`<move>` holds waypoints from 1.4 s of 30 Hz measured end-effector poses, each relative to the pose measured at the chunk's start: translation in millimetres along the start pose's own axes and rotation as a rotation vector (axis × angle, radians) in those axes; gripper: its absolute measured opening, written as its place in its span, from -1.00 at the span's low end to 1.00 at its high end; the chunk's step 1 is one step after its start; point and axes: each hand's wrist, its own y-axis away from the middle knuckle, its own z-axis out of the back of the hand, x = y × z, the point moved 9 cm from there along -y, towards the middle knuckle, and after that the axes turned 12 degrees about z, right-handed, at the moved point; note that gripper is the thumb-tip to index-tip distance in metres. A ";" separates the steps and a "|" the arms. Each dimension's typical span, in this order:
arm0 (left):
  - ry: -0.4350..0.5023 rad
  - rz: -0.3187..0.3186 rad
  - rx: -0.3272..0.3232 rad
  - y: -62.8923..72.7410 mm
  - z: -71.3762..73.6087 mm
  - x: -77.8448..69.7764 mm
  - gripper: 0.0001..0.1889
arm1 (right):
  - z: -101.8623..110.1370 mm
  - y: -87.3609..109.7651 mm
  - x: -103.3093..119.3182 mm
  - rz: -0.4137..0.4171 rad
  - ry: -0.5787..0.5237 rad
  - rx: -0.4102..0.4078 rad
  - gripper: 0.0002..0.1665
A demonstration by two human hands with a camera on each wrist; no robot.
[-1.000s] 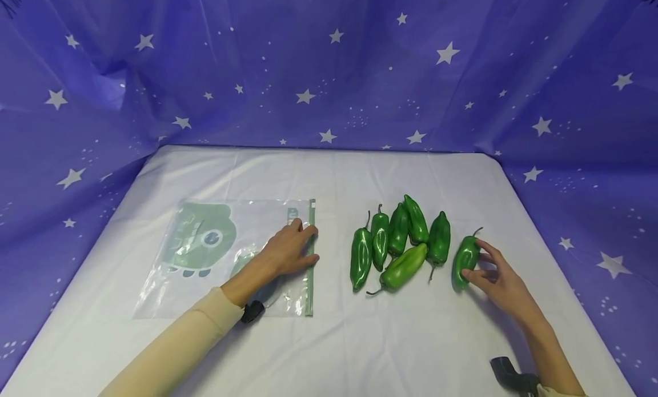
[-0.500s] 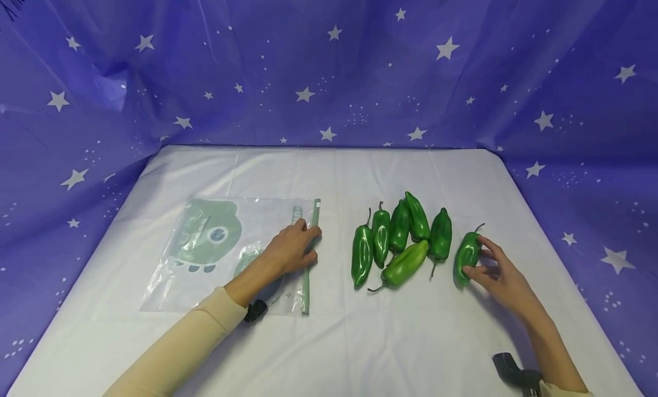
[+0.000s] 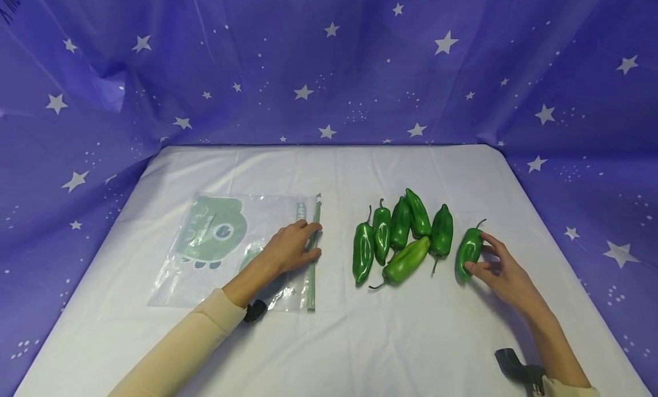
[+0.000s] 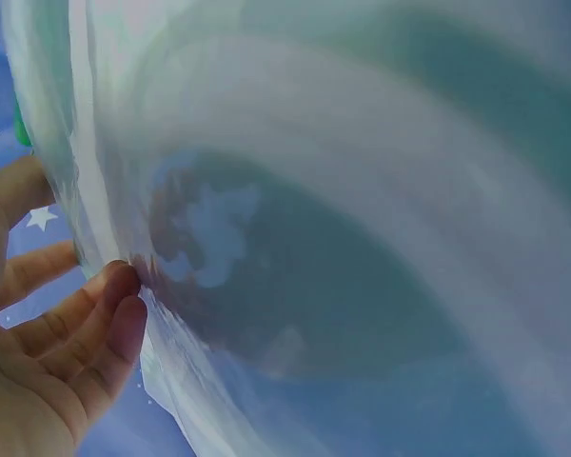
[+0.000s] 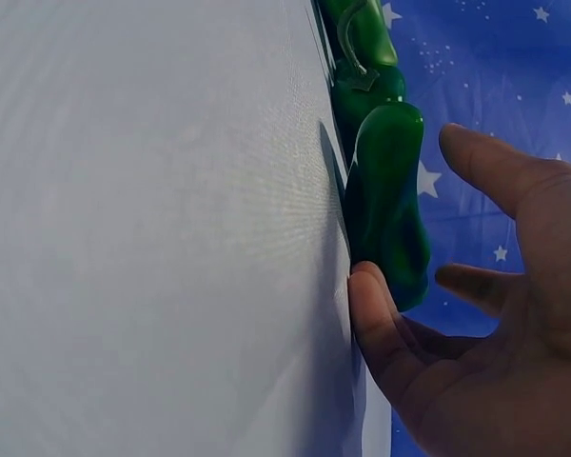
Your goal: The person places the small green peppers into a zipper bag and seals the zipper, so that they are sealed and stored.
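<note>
A clear slider zip bag (image 3: 169, 291) with a green cartoon monster print lies on the left of the table, its green zip strip (image 3: 311, 294) facing the peppers. My left hand (image 3: 289, 247) is over the bag, its fingertips at the zip edge. In the left wrist view, curled fingers (image 4: 114, 328) pinch the edge of the film. On the right, my right hand (image 3: 506, 277) spreads around a green pepper (image 3: 469, 251) lying apart from the others. The right wrist view shows one fingertip beside that pepper (image 5: 392, 190) and a gap between it and the upper digit.
Several more green peppers (image 3: 363, 254) lie close together between the bag and the right hand, one of them lighter green (image 3: 408, 261). A white cloth (image 3: 360, 351) covers the table. Purple starred sheeting (image 3: 267, 60) rises behind it and along both sides.
The zip strip has shifted a little to the right at its far end and tilted with the left hand at it. The right hand stays around its pepper. The view has drifted slightly.
</note>
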 end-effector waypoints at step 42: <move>0.134 -0.001 0.098 0.4 -11.9 1.5 -0.63 | -2.1 -0.9 -1.7 -0.067 0.007 0.031 0.05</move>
